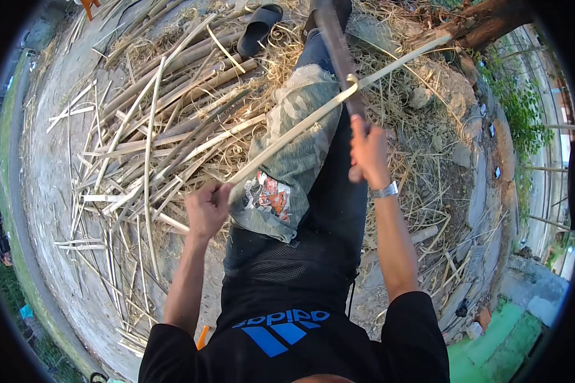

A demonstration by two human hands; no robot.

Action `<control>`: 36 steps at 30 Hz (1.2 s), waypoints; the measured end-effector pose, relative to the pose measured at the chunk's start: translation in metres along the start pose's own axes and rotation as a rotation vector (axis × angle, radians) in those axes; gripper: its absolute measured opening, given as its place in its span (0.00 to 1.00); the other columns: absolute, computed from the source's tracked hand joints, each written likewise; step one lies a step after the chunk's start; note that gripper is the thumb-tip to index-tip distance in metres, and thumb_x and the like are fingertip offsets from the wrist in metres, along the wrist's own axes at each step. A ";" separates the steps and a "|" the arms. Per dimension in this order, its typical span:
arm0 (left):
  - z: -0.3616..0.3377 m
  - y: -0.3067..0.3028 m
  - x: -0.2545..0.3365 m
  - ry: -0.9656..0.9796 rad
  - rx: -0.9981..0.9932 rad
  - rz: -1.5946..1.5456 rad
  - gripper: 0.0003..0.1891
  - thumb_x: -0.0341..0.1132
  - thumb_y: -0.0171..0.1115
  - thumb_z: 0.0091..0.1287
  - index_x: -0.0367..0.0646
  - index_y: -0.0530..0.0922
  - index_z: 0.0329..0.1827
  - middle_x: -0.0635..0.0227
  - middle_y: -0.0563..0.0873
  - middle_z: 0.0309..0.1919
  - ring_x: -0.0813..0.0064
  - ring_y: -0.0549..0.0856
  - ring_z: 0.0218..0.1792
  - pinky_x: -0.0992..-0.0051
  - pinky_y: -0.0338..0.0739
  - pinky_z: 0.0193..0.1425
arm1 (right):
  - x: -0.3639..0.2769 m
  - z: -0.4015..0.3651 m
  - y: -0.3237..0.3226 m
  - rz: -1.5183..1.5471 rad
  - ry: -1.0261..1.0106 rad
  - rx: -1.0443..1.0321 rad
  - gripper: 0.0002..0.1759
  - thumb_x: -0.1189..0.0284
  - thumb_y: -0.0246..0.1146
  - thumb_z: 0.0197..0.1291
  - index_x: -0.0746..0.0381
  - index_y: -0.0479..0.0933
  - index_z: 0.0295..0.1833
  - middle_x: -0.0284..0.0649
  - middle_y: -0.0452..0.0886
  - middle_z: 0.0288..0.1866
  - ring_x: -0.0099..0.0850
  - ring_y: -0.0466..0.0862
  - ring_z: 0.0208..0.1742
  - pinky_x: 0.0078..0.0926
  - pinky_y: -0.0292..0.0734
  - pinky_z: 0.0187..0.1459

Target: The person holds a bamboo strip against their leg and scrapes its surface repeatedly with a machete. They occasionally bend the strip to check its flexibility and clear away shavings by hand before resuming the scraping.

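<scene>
My left hand [207,209] is closed around the near end of a long pale bamboo strip [291,133]. The strip slants up to the right across a camouflage cloth [281,185] draped over my leg, its far end by a brown log [492,25]. In my right hand [369,153], with a watch on the wrist, is the handle of a machete [336,48]. Its long, slightly blurred blade points away from me and crosses the strip. A small curled shaving [351,80] stands on the strip beside the blade.
Bamboo poles and split strips [172,134] lie heaped on the ground to the left, among curly shavings [275,60]. A dark slipper [259,30] sits beyond them. Rocks [421,97] and dry scraps cover the right side, near a green slab [492,345].
</scene>
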State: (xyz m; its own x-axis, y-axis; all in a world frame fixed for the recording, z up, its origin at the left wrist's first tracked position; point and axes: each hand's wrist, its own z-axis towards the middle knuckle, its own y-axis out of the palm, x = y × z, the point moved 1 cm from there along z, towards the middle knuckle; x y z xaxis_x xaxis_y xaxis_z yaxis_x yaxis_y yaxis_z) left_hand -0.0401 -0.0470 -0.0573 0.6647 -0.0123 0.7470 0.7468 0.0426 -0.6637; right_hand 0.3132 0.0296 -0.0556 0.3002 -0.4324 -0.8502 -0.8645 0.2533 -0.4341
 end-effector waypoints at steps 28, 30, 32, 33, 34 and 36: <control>0.030 0.063 0.133 0.420 -0.116 -0.382 0.11 0.35 0.65 0.76 0.36 0.85 0.51 0.55 0.90 0.43 0.60 0.90 0.46 0.65 0.82 0.52 | -0.083 -0.043 -0.041 0.365 -0.354 -0.095 0.10 0.85 0.73 0.57 0.71 0.79 0.42 0.43 0.90 0.39 0.25 0.89 0.32 0.25 0.87 0.34; 0.082 0.009 0.101 0.704 0.443 -0.140 0.13 0.35 0.64 0.75 0.35 0.82 0.56 0.52 0.88 0.51 0.54 0.87 0.53 0.59 0.79 0.60 | -0.067 -0.042 -0.064 0.230 -0.342 -0.130 0.14 0.86 0.73 0.55 0.71 0.78 0.46 0.41 0.89 0.37 0.27 0.92 0.40 0.25 0.87 0.41; 0.120 -0.044 0.092 0.841 0.671 0.152 0.24 0.42 0.61 0.77 0.36 0.76 0.69 0.47 0.74 0.73 0.53 0.71 0.74 0.51 0.66 0.77 | -0.060 -0.047 -0.083 0.112 -0.318 -0.228 0.17 0.85 0.74 0.54 0.71 0.78 0.49 0.42 0.89 0.37 0.29 0.93 0.43 0.27 0.87 0.45; 0.126 -0.067 0.100 0.892 0.697 0.359 0.27 0.44 0.62 0.77 0.39 0.74 0.73 0.49 0.71 0.76 0.53 0.67 0.78 0.48 0.56 0.83 | -0.054 -0.047 -0.086 0.114 -0.313 -0.239 0.17 0.85 0.74 0.54 0.71 0.78 0.49 0.42 0.89 0.37 0.29 0.93 0.43 0.27 0.87 0.45; 0.134 -0.079 0.100 0.891 0.585 0.527 0.27 0.48 0.64 0.76 0.44 0.76 0.73 0.53 0.72 0.76 0.57 0.65 0.80 0.45 0.47 0.86 | -0.048 -0.048 -0.088 0.133 -0.301 -0.308 0.18 0.85 0.74 0.54 0.71 0.78 0.50 0.42 0.90 0.37 0.29 0.93 0.43 0.28 0.87 0.45; 0.131 -0.094 0.108 0.781 0.219 0.842 0.25 0.45 0.65 0.75 0.47 0.78 0.71 0.61 0.77 0.72 0.59 0.70 0.77 0.44 0.38 0.87 | -0.038 -0.040 -0.096 0.143 -0.292 -0.377 0.20 0.84 0.75 0.54 0.72 0.78 0.51 0.42 0.90 0.36 0.29 0.93 0.42 0.30 0.87 0.46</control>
State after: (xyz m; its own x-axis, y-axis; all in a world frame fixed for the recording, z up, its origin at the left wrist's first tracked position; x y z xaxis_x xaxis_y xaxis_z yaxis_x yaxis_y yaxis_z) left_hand -0.0415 0.0781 0.0911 0.8384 -0.5060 -0.2028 0.0937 0.5002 -0.8608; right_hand 0.3683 -0.0128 0.0301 0.2219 -0.1416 -0.9647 -0.9746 -0.0611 -0.2152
